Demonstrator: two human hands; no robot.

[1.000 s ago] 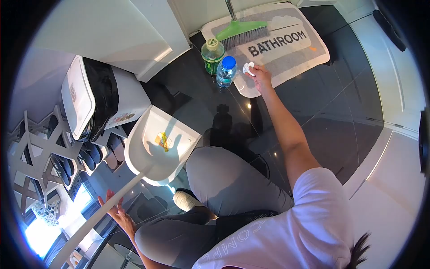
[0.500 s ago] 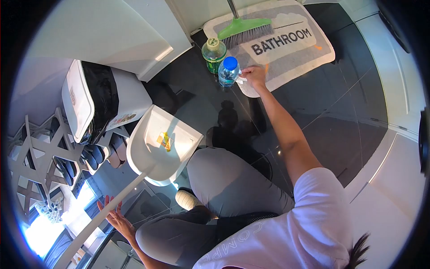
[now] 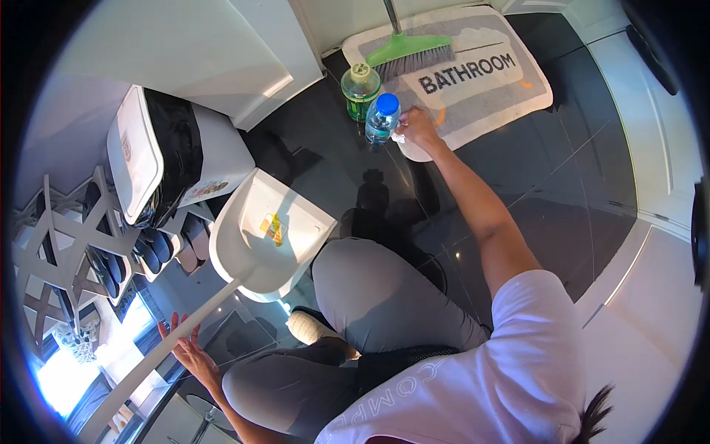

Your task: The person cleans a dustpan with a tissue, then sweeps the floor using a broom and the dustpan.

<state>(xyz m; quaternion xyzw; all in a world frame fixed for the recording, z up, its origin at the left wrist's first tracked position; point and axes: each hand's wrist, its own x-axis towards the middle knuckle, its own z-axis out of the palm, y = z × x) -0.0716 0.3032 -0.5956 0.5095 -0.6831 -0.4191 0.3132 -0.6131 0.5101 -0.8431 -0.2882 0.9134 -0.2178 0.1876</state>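
Note:
My right hand (image 3: 418, 129) pinches a white crumpled tissue (image 3: 399, 138) right beside a blue-capped clear bottle (image 3: 380, 124). Just behind that bottle stands a larger green-tinted bottle (image 3: 360, 92) with a pale cap. My left hand (image 3: 191, 355) has its fingers spread behind the long white handle of a dustpan (image 3: 255, 244), which crosses in front of the palm; it does not wrap round it. In the dustpan lies a small yellow-and-clear wrapper (image 3: 274, 229).
A green broom head (image 3: 410, 48) rests on a grey-and-white bathroom mat (image 3: 481, 111). To the left are a white bin (image 3: 225, 144) with a black liner and a shoe rack (image 3: 66, 251) with several shoes. Dark glossy tiles (image 3: 532, 207) cover the floor.
The view has shifted slightly. My right hand has curled in more, and less of the white tissue shows. My left hand stays behind the handle.

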